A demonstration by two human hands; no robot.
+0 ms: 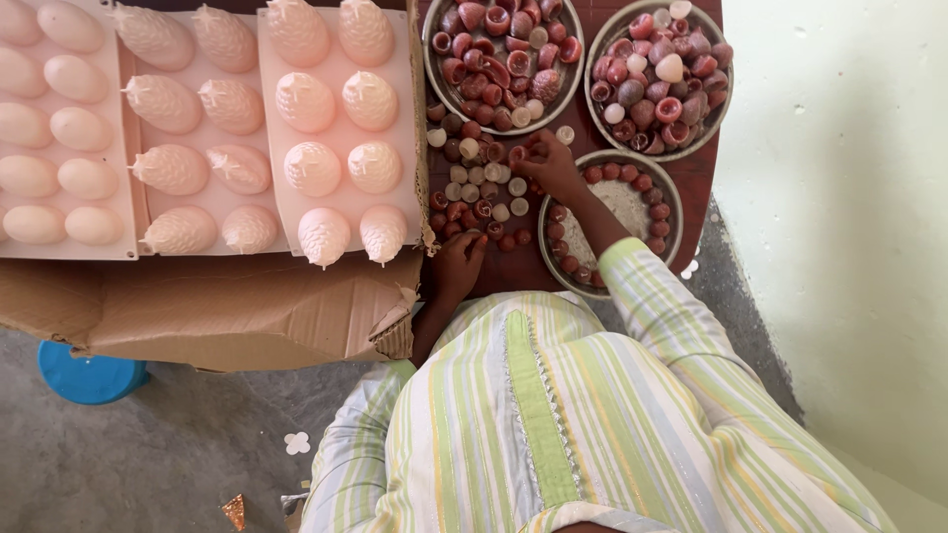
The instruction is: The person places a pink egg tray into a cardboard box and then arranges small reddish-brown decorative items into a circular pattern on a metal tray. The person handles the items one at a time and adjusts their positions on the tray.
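Lying at nine o'clock: pink moulds (212,128) on cardboard (227,311) | left hand (456,265), six o'clock of the small round pieces (474,183) on the bench (691,173), grip pinched on one piece | right hand (551,166), three o'clock of them, fingertips closed on another piece | powder dish (617,202) at four o'clock.
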